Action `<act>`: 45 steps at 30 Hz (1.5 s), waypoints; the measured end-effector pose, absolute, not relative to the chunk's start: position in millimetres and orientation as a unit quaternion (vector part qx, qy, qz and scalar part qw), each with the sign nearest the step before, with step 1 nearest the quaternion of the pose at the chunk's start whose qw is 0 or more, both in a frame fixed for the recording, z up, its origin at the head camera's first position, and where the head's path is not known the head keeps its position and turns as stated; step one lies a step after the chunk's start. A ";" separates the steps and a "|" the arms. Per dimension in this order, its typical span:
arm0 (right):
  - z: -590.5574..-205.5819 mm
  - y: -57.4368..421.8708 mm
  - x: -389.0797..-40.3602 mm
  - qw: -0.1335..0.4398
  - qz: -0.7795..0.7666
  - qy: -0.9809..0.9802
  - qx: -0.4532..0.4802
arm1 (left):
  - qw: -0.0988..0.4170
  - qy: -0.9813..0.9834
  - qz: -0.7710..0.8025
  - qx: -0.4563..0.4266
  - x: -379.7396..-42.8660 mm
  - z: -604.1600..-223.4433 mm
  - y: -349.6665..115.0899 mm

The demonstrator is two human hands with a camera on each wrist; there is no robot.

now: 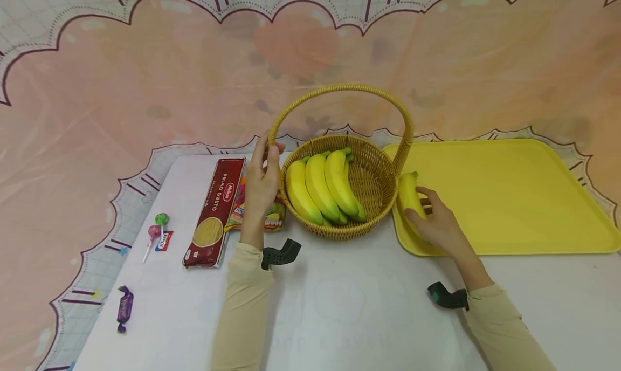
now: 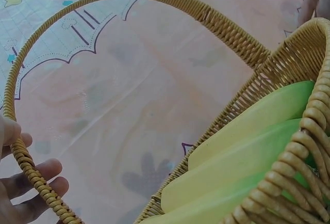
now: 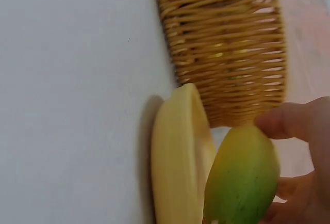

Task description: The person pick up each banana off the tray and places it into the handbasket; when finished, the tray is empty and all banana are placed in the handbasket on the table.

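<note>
A round wicker basket (image 1: 371, 185) with a tall arched handle (image 1: 345, 87) holds several yellow bananas (image 1: 317, 185), green at their lower ends. My left hand (image 1: 262, 182) holds the left side of the handle near its base; in the left wrist view, thumb and fingers (image 2: 44, 170) lie on either side of the woven strand. A single banana (image 1: 410, 192) stands over the left end of a yellow tray (image 1: 514, 193), close beside the basket. My right hand (image 1: 436, 222) grips it from the right, and the right wrist view shows its green end (image 3: 242, 177) between thumb and fingers.
Left of the basket lie a red spaghetti pack (image 1: 215, 212) and a colourful snack bag (image 1: 275, 214), partly behind the left forearm. Farther left are a green lollipop (image 1: 161, 219), a pink lollipop (image 1: 153, 231), a small red-and-blue packet (image 1: 164, 241) and a purple wrapped candy (image 1: 124, 309).
</note>
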State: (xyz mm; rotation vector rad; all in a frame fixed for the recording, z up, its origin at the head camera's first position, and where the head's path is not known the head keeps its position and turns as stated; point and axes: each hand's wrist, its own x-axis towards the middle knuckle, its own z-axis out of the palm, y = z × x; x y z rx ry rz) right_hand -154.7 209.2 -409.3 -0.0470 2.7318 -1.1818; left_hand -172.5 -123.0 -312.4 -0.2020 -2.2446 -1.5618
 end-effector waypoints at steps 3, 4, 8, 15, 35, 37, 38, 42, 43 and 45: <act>-402.7 216.1 -141.0 0.058 -0.414 0.908 -0.022 | 0.201 -0.801 -0.559 -0.076 -172.1 -311.9 -122.4; -399.3 217.6 -136.3 0.045 -0.419 0.906 -0.027 | 0.200 -0.800 -0.560 -0.077 -172.3 -311.7 -122.4; -385.6 219.6 -120.0 -0.027 -0.438 0.897 -0.057 | 0.199 -0.800 -0.561 -0.077 -172.6 -310.7 -122.6; -371.2 204.1 -95.0 -0.187 -0.501 0.833 -0.139 | 0.193 -0.801 -0.563 -0.066 -172.5 -312.1 -122.4; -347.9 133.1 -185.2 0.014 -0.416 0.902 -0.115 | 0.190 -0.809 -0.553 -0.064 -170.9 -309.8 -124.3; -348.3 128.2 -195.1 0.023 -0.389 0.914 -0.109 | 0.192 -0.810 -0.551 -0.067 -171.9 -310.3 -124.9; -349.4 126.2 -199.3 0.024 -0.375 0.920 -0.110 | 0.193 -0.809 -0.551 -0.069 -174.7 -313.3 -126.4; -354.5 122.1 -207.3 0.027 -0.323 0.937 -0.128 | 0.199 -0.804 -0.555 -0.077 -188.0 -328.8 -132.6; -356.1 122.0 -207.7 0.027 -0.313 0.940 -0.133 | 0.199 -0.804 -0.555 -0.076 -190.9 -332.8 -134.1; -358.6 122.1 -207.0 0.036 -0.299 0.943 -0.142 | 0.199 -0.804 -0.555 -0.078 -195.3 -338.9 -136.3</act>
